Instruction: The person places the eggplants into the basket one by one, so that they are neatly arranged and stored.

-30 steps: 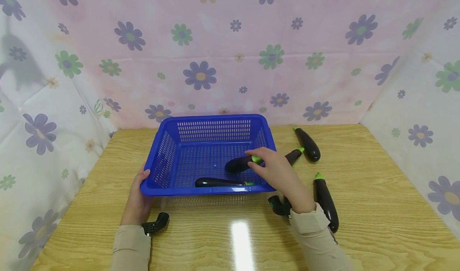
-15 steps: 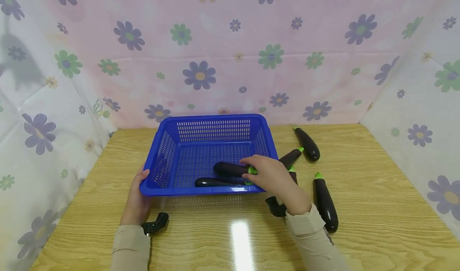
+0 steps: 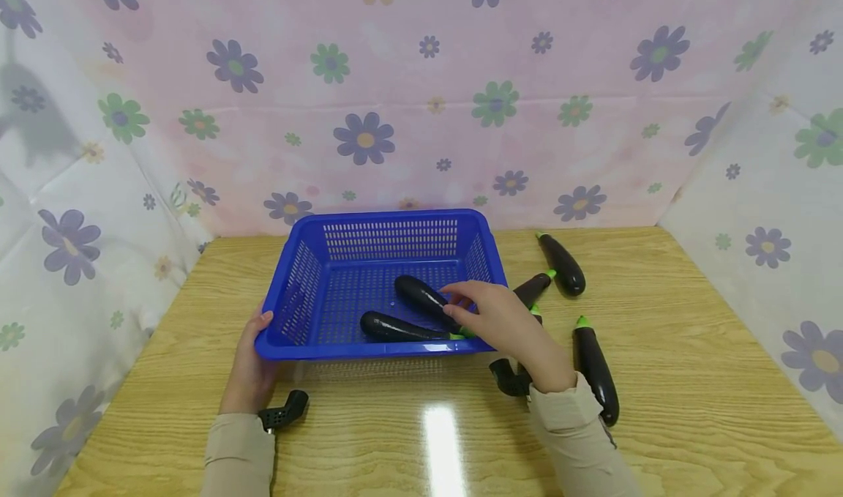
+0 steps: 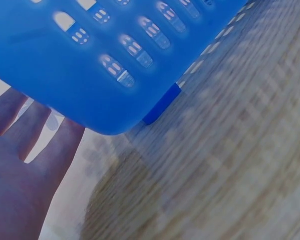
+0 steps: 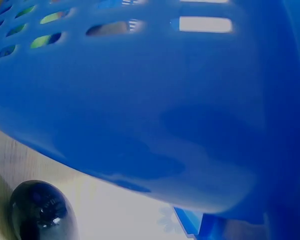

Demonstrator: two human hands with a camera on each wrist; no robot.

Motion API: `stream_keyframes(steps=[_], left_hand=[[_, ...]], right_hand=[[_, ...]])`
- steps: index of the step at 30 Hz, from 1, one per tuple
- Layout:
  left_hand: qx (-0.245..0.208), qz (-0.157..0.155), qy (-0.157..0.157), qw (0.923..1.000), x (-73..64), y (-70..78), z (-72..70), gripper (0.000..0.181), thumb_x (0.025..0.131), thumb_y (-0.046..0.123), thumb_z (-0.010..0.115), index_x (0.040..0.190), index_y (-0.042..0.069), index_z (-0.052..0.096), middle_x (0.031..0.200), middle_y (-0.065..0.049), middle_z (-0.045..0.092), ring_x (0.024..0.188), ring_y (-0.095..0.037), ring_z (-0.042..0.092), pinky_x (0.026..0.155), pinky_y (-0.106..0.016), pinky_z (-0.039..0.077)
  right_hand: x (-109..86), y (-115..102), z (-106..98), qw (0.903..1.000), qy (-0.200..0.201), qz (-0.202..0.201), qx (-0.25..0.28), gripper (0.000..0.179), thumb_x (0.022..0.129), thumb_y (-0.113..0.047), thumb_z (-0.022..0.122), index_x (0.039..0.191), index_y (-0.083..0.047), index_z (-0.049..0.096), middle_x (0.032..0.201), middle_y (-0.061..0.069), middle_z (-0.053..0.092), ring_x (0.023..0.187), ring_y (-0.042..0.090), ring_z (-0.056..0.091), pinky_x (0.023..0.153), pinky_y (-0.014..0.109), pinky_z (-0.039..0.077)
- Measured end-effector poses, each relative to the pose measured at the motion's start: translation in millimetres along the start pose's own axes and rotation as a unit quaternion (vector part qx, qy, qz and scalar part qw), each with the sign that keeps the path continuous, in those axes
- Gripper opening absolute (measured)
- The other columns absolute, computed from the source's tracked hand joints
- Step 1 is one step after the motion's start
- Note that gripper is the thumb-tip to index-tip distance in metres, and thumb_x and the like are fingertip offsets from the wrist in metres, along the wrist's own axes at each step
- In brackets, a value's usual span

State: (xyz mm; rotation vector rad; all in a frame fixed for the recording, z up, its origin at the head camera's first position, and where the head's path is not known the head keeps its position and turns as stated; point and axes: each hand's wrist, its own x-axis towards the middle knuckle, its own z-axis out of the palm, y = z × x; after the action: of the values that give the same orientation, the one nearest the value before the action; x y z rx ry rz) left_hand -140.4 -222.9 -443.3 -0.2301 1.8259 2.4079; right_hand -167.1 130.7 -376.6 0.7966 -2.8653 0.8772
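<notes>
My left hand [image 3: 253,350] holds the left front corner of a blue plastic basket [image 3: 388,350], thumb over the rim and fingers along the outside wall [image 4: 54,65]. Inside lie two dark eggplants: one [image 3: 402,329] along the front wall, the other [image 3: 421,297] slanting behind it, green stem end toward the front right. My right hand [image 3: 503,318] reaches over the basket's right rim, its fingers and thumb loosely curved and apart just above that slanted eggplant's stem end. In the right wrist view the basket's outer wall [image 5: 139,100] fills most of the frame.
Several more eggplants lie on the wooden table [image 3: 369,438] right of the basket: one at the back [image 3: 562,265], one close to the rim [image 3: 533,290], one beside the right forearm [image 3: 596,372], another partly hidden by the hand. A flowered cloth [image 3: 408,102] hangs behind.
The eggplant in my right hand was lowered into the basket and let go, swinging from nearly level to slanted. The front eggplant shifted slightly. My left hand stayed on the rim.
</notes>
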Motion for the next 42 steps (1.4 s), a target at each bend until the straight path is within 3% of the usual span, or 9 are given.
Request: stream_keyframes(steps=[8,15,23,32,42], left_hand=[[-0.009,0.003,-0.003,1.0,0.4,0.5,0.5,0.055,0.09,0.044,0.035,0.141,0.034,0.016,0.141,-0.006,0.024,0.12,-0.024,0.032,0.093,-0.036,0.026],[-0.008,-0.003,0.003,1.0,-0.4,0.1,1.1,0.056,0.09,0.045,0.036,0.141,0.034,0.015,0.141,-0.006,0.024,0.12,-0.024,0.032,0.093,-0.037,0.026],[-0.008,-0.008,0.005,0.9999,-0.2,-1.0,0.9,0.058,0.09,0.045,0.035,0.142,0.033,0.013,0.142,-0.005,0.021,0.121,-0.022,0.03,0.094,-0.034,0.025],[0.001,-0.007,0.005,1.0,-0.7,-2.6,2.1,0.058,0.09,0.046,0.036,0.142,0.034,0.014,0.143,-0.004,0.021,0.123,-0.024,0.028,0.098,-0.039,0.018],[-0.014,0.005,-0.001,0.9999,0.0,-0.5,0.7,0.054,0.091,0.044,0.035,0.141,0.034,0.017,0.141,-0.005,0.025,0.119,-0.021,0.033,0.093,-0.033,0.026]], right_hand=[[-1.1,-0.2,-2.3,1.0,-0.006,-0.005,0.006,0.031,0.089,-0.033,0.053,0.114,-0.016,0.06,0.088,-0.012,0.06,0.078,0.003,0.055,0.07,0.027,0.044],[-4.9,1.1,-11.6,0.9983,-0.004,-0.011,0.057,0.032,0.09,-0.035,0.051,0.117,-0.018,0.058,0.095,-0.01,0.061,0.08,0.005,0.055,0.07,0.027,0.045],[-10.5,5.3,-21.1,0.9976,0.025,0.01,0.064,0.034,0.09,-0.039,0.048,0.117,-0.021,0.058,0.104,-0.007,0.061,0.081,0.007,0.056,0.07,0.029,0.046],[-18.7,13.2,-33.7,0.9952,0.061,0.027,0.072,0.033,0.089,-0.038,0.05,0.116,-0.02,0.058,0.097,-0.006,0.063,0.077,0.007,0.057,0.065,0.028,0.046],[-26.1,34.8,-55.3,0.9869,0.105,0.074,0.097,0.037,0.09,-0.04,0.048,0.12,-0.02,0.055,0.103,-0.001,0.062,0.079,0.01,0.061,0.067,0.031,0.049]])
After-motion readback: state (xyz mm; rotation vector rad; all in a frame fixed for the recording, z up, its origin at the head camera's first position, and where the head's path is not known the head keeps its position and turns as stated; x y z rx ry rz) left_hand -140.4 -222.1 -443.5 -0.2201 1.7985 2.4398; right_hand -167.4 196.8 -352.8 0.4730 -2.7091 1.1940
